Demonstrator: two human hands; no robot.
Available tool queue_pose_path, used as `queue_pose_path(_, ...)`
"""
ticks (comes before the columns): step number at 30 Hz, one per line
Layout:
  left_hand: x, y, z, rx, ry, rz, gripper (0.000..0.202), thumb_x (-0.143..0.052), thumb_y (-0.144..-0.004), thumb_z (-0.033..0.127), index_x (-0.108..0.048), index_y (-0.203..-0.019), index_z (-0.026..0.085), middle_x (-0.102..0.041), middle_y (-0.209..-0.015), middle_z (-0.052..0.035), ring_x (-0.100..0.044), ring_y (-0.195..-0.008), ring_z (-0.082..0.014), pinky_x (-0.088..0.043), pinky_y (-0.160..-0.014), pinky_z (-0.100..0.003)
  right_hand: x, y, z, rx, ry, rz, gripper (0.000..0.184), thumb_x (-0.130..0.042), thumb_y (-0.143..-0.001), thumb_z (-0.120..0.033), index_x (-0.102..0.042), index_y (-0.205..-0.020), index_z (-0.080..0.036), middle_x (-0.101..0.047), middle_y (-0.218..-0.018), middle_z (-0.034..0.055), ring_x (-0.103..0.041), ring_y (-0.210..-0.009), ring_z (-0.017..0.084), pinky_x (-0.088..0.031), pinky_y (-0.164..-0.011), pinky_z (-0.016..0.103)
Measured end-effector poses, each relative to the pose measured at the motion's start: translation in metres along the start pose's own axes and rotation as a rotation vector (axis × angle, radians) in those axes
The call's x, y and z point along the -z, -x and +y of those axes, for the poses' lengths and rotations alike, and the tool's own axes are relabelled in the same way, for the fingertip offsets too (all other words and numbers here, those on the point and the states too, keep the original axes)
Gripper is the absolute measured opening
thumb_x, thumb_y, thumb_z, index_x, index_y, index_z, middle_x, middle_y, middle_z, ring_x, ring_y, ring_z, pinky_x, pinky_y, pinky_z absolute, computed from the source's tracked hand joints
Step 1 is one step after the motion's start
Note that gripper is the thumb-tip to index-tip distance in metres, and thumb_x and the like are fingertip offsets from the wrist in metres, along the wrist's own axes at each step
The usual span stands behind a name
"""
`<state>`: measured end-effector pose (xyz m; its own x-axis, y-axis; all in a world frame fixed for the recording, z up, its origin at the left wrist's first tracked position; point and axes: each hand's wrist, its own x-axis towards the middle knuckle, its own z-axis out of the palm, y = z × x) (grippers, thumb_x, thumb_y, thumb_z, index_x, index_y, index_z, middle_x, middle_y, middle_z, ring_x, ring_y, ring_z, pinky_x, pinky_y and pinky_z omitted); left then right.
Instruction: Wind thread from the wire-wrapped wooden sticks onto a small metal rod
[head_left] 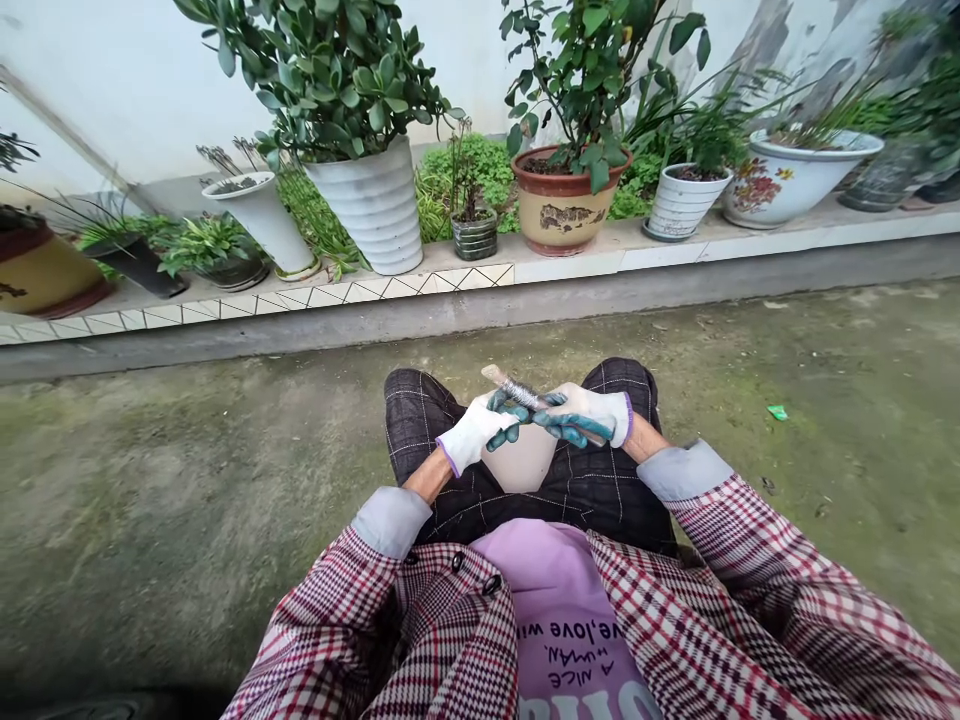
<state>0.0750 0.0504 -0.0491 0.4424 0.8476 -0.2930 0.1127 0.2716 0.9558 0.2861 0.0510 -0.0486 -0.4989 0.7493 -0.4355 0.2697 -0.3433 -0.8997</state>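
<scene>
A short stick (pixel 495 375) with a pale bare end and silver wire (pixel 525 393) wound tightly round its middle slants across between my hands. My right hand (pixel 589 410), in a white glove with blue-green coated fingers, is closed round its lower right part. My left hand (pixel 484 428), gloved alike, is closed with its fingertips pressed together just below the wound wire. Whether it pinches a loose wire end or the stick itself is too small to make out. Under both hands a pale, smooth pot-like container (pixel 521 460) stands between my thighs, its top partly hidden by the gloves.
A low tiled ledge (pixel 559 266) runs ahead, bearing several potted plants, among them a white ribbed pot (pixel 371 210), a brown-and-cream pot (pixel 566 215) and a wide white bowl (pixel 802 170). On the mossy concrete floor (pixel 187 480) lies a green wrapper scrap (pixel 778 412) at right.
</scene>
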Motion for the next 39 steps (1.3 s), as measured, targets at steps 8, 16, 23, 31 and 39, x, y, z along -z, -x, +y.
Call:
queue_pose_path(8, 0.01, 0.003, 0.006, -0.034, 0.114, 0.086, 0.028, -0.069, -0.06, 0.028, -0.059, -0.082, 0.013, -0.054, -0.05, 0.006, -0.036, -0.034, -0.003, -0.022, -0.034, -0.017, -0.014, -0.007, -0.003, 0.155, 0.044, 0.022, 0.039, -0.059, -0.085, -0.052, -0.062, -0.084, -0.013, -0.062, -0.064, 0.0019, -0.053, -0.044, 0.012, -0.045, -0.04, 0.024)
queue_pose_path(16, 0.009, -0.008, 0.0, -0.036, 0.212, 0.186, 0.03, -0.071, -0.062, 0.034, -0.054, -0.08, 0.017, -0.05, -0.047, 0.0077, -0.03, -0.031, -0.0035, -0.017, -0.031, -0.018, -0.026, -0.007, -0.009, 0.346, 0.616, 0.524, 0.022, -0.062, -0.086, -0.03, -0.064, -0.103, -0.017, -0.068, -0.096, 0.0075, -0.064, -0.087, 0.019, -0.051, -0.079, 0.03)
queue_pose_path(23, 0.015, -0.004, 0.005, 0.042, 0.147, 0.115, 0.039, -0.074, -0.059, 0.04, -0.058, -0.085, 0.015, -0.052, -0.046, 0.0071, -0.032, -0.028, -0.0047, -0.018, -0.03, -0.019, -0.025, -0.009, -0.005, 0.125, 0.128, 0.148, 0.027, -0.051, -0.091, -0.043, -0.058, -0.092, -0.017, -0.058, -0.068, -0.0019, -0.047, -0.044, 0.009, -0.04, -0.04, 0.022)
queue_pose_path(31, 0.007, -0.011, -0.001, 0.067, 0.198, 0.193, 0.037, -0.075, -0.056, 0.039, -0.055, -0.076, 0.016, -0.061, -0.053, 0.0016, -0.043, -0.033, -0.0071, -0.027, -0.033, -0.02, -0.028, -0.009, 0.0, 0.364, 1.029, 0.568, 0.032, -0.051, -0.096, -0.038, -0.06, -0.12, -0.017, -0.066, -0.109, 0.0098, -0.064, -0.095, 0.022, -0.046, -0.08, 0.031)
queue_pose_path(39, -0.003, 0.002, 0.004, -0.023, 0.098, 0.206, 0.031, -0.07, -0.066, 0.034, -0.066, -0.087, 0.011, -0.062, -0.055, 0.0003, -0.052, -0.042, -0.0088, -0.034, -0.039, -0.019, -0.007, -0.007, -0.008, 0.181, 1.082, 0.64, 0.036, -0.048, -0.097, -0.037, -0.058, -0.127, -0.018, -0.065, -0.121, 0.0118, -0.065, -0.1, 0.023, -0.046, -0.082, 0.03)
